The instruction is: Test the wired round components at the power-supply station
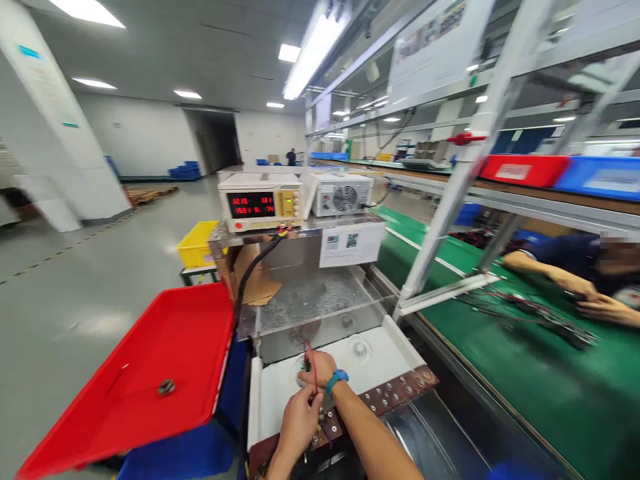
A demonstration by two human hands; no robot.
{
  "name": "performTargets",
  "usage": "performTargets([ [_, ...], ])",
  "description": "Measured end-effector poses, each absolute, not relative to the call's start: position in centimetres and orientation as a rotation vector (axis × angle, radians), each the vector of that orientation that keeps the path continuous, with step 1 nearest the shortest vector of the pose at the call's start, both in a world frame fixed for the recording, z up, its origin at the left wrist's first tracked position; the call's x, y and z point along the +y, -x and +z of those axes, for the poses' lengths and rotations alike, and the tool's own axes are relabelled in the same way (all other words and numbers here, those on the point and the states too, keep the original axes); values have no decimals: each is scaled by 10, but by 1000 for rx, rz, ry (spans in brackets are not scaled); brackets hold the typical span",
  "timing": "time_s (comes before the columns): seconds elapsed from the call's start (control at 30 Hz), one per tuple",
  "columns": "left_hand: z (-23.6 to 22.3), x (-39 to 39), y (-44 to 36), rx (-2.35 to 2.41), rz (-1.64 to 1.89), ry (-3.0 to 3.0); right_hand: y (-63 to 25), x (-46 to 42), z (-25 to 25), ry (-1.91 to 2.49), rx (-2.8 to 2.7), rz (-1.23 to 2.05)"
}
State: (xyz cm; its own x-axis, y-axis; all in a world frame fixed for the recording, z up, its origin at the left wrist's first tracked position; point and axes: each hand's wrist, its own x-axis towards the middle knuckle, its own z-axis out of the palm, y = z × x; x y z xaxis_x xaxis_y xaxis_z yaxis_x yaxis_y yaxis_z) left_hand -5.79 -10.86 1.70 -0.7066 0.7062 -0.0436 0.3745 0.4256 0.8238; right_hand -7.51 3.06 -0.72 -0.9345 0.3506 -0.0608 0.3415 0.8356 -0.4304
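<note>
My right hand point(319, 369), with a blue band on its wrist, rests on the white fixture plate point(385, 360) and is closed on a small dark part point(305, 365) with thin red wires. My left hand point(299, 419) sits just below it, fingers pinched on the red wire point(315, 387) that runs down from the part. Both hands are over the plate's front edge, beside a brown strip with round metal contacts point(395, 393). A round clear socket point(360, 348) lies on the plate to the right of my hands.
A red tray point(150, 360) at left holds one small ring-shaped part point(167, 387). Behind the plate stand a meter with red digits point(260, 202) and a fan-fronted box point(343, 195). A green conveyor point(525, 373) runs right, where a co-worker's hands point(590, 297) handle wires.
</note>
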Motion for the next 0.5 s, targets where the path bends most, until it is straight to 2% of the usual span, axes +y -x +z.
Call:
performTargets([
  [0.27, 8, -104, 72, 2251, 1196, -898, 44, 72, 25, 1032, -2346, 913],
  [0.5, 11, -104, 73, 2220, 1096, -851, -101, 209, 89, 1243, -1892, 840],
])
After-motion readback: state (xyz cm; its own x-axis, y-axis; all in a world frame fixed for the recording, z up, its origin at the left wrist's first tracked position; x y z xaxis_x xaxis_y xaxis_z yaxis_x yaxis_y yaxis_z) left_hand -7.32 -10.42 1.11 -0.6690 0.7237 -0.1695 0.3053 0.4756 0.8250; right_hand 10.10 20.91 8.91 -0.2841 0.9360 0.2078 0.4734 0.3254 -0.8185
